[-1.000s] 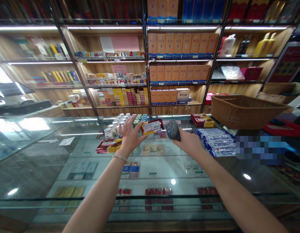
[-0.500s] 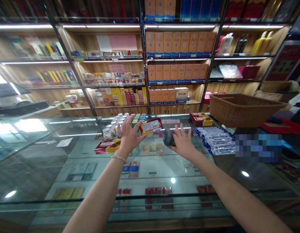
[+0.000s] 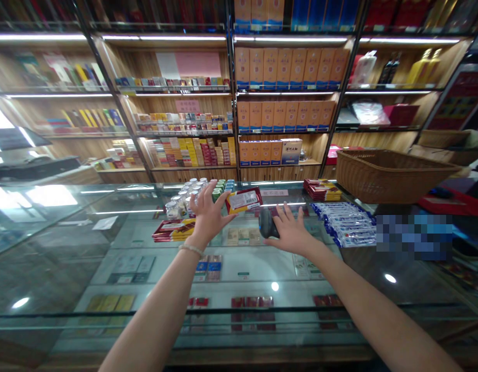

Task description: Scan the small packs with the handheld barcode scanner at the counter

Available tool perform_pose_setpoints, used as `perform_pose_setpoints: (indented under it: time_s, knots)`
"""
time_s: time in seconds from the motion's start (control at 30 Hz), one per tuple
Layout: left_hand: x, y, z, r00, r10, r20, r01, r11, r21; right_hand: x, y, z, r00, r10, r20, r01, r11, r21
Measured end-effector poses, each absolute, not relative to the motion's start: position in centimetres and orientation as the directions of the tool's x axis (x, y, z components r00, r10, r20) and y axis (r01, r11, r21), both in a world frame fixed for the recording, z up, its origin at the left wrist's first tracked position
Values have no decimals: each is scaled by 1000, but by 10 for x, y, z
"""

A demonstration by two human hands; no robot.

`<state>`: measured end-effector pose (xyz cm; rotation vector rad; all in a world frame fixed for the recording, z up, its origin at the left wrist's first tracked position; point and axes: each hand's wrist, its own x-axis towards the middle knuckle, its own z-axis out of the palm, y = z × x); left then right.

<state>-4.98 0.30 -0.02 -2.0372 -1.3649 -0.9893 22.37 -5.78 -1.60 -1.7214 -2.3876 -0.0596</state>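
Note:
My left hand (image 3: 208,214), with a bracelet at the wrist, pinches a red and yellow snack packet (image 3: 244,199) by its left end. A white label with a barcode on the packet faces me. In my right hand (image 3: 292,230) is a dark barcode scanner (image 3: 267,223), its rounded head just below and right of the packet, apart from it. Some fingers of this hand are spread, and the scanner's grip is mostly hidden. Left of my left hand lies a stack of similar red and yellow packets (image 3: 171,231), with white-topped small containers (image 3: 180,199) behind it.
Blue and white packets (image 3: 345,222) lie on the glass counter (image 3: 258,266) to the right. Behind them are another red and yellow stack (image 3: 322,189) and a wicker basket (image 3: 389,178). Cigarette packs show under the glass. Shelves of orange boxes (image 3: 287,116) line the wall.
The view has shifted slightly. My right hand has dropped a little and the scanner has turned more upright. The packet stays in my left hand, almost still.

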Motion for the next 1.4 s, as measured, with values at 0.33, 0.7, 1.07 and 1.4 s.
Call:
perform_pose_setpoints:
  time_s: [0.33,0.7,1.07,1.4]
  knots:
    - [-42,-5,7,304,562,769,892,-452,-22,250,-38,-1,-66,866,495,901,265,-343]
    - [-27,-15,10,449,524,724,797,-601,-59,256,-37,-4,-183,764,618,892,394,-222]
    - [-25,-18,13,430,556,711,809,-587,-30,264,-42,4,-286,675,680,870,481,-110]
    - [-15,-29,22,459,553,695,813,-576,-79,246,-68,26,-354,629,692,860,510,-24]
